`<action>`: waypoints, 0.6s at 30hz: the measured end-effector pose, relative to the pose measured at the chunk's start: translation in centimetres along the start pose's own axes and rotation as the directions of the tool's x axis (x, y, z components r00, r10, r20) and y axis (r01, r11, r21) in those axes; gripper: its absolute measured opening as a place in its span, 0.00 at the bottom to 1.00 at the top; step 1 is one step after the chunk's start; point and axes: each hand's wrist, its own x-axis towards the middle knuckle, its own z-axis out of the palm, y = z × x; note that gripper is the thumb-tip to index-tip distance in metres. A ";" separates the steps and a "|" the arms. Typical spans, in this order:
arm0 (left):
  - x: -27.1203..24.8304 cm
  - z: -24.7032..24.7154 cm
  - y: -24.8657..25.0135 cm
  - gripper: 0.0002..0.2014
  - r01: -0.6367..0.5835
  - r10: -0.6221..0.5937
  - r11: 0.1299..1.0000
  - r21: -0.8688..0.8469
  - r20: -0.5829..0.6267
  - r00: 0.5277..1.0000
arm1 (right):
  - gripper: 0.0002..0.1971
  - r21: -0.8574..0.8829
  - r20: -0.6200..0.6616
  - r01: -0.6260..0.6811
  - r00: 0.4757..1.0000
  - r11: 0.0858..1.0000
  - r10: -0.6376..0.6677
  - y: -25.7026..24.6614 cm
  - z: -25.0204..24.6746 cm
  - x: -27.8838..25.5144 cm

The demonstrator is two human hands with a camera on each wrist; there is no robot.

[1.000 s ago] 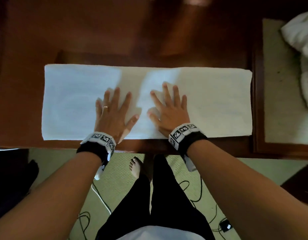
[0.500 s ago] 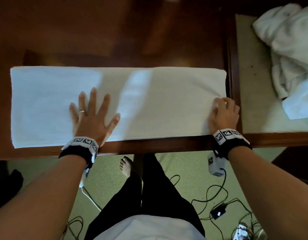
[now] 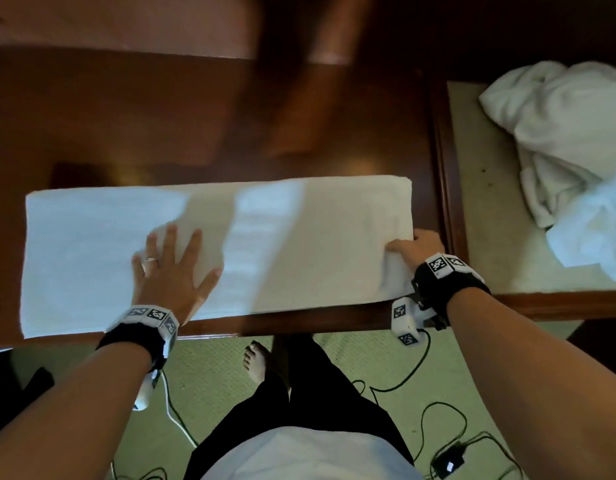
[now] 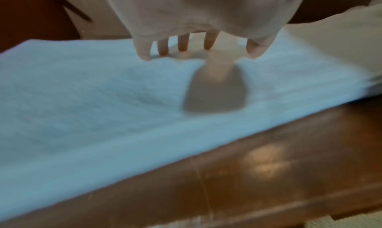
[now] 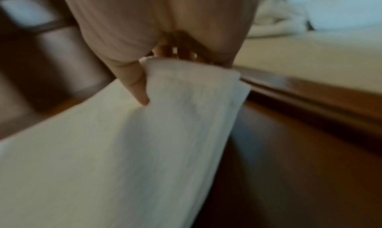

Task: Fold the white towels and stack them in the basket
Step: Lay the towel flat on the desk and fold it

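I have one towel laid out as a long strip along the near edge of the wooden table, already folded lengthwise to judge by the layered edge showing in the left wrist view. My left hand lies flat on it, fingers straight and spread, a little left of its middle; I judge it is there to pin the cloth so the strip does not slide when the other end is lifted. My right hand is at the strip's right end, thumb on top and fingers tucked under, pinching the short edge near its front corner, which in the right wrist view is raised off the wood. That grip suits carrying the end across to the left for the next fold, with the flat hand marking roughly where the crease would fall. Counting: one towel being folded, and one rumpled heap of white cloth on the pale surface to the right; how many towels are in that heap I cannot tell. I see no basket in any view. On the floor below lie several cables.
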 end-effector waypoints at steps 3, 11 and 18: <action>0.4 -2.1 0.8 0.41 -0.004 0.005 0.999 -0.040 0.037 0.999 | 0.08 -0.124 -0.103 0.160 0.980 0.979 -0.173 -4.3 -3.3 1.1; 3.0 -5.1 4.0 0.25 -0.181 0.177 0.982 0.046 0.081 0.981 | 0.13 -0.599 -0.387 0.450 0.562 0.663 -0.731 -19.3 -14.8 3.3; 5.6 -5.2 8.8 0.16 -0.329 0.326 0.932 -0.150 -0.042 0.944 | 0.13 -0.703 -0.257 0.585 0.323 0.405 -0.911 -20.0 -13.4 0.4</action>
